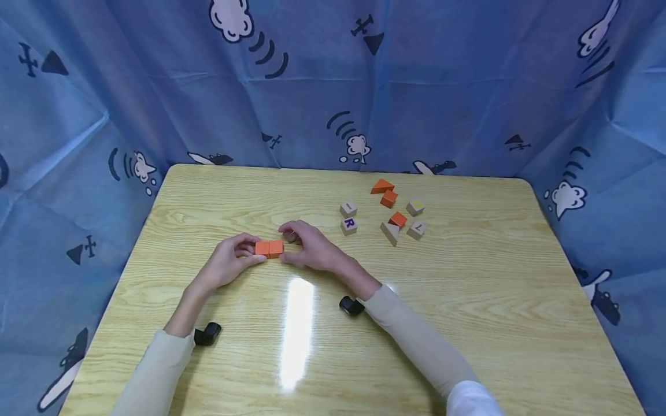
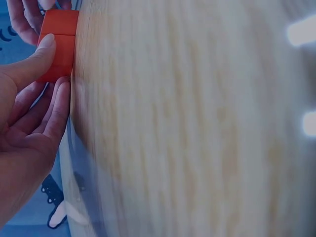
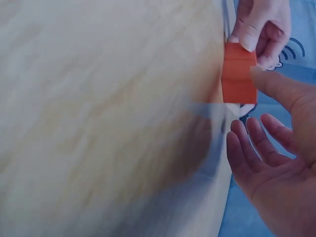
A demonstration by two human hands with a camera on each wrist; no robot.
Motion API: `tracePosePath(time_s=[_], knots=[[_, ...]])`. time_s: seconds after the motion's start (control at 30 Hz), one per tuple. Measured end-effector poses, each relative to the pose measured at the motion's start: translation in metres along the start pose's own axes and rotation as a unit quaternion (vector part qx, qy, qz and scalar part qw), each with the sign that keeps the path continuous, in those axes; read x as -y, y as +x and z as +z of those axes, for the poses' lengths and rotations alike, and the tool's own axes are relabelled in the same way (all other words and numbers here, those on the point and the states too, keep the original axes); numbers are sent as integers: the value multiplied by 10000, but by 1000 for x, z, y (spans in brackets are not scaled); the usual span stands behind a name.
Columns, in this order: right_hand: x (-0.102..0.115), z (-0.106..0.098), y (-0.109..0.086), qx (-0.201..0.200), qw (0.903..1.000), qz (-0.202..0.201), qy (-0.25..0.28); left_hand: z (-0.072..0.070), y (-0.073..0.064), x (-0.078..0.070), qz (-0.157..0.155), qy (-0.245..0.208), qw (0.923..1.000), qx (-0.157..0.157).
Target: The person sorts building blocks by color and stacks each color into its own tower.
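Two orange cubes stand side by side on the table, faces together, a left cube (image 1: pixel 262 248) and a right cube (image 1: pixel 276 248). My left hand (image 1: pixel 231 260) pinches the left cube, with the thumb (image 2: pixel 45 47) on its near face and the fingers at its other side, partly hidden. At the right cube, my right hand (image 1: pixel 312 247) is spread, its fingers (image 3: pixel 256 143) apart from the block. The right thumb (image 3: pixel 274 84) overlaps the cube in the right wrist view; whether it touches cannot be told.
Behind and to the right lie a letter block marked R (image 1: pixel 349 225), another letter block (image 1: pixel 348 208), an orange triangle (image 1: pixel 382 186), orange blocks (image 1: pixel 388 199), a plain wooden triangle (image 1: pixel 390 232) and more lettered blocks (image 1: pixel 416 229). A blue patterned curtain (image 1: pixel 312 86) borders the table (image 1: pixel 494 289).
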State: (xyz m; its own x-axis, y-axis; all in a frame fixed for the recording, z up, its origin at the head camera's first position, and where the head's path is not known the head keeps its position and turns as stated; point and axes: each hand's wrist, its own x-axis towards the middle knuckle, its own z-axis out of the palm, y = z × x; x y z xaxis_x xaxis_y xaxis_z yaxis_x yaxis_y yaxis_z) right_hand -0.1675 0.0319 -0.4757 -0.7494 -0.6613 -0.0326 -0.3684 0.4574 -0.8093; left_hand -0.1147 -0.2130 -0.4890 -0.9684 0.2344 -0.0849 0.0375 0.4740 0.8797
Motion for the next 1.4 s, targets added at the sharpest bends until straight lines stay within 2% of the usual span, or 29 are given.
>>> tracePosePath(time_s=[0.6,1.1,1.23,1.4], knots=[[-9,-43,-32,-949,9945,-434,77,0,-1,1,61,24,10000,-23],[-30,-76,-62,-1730,9824,-604,-361,-1,-3,3,26,13,10000,3],[-38,-87,-69,-1870,9799,-514,-464,0,-3,3,52,-37,10000,3],[-46,-101,-79,-1915,9782,-104,-797,0,-2,3,83,-74,9999,-5]])
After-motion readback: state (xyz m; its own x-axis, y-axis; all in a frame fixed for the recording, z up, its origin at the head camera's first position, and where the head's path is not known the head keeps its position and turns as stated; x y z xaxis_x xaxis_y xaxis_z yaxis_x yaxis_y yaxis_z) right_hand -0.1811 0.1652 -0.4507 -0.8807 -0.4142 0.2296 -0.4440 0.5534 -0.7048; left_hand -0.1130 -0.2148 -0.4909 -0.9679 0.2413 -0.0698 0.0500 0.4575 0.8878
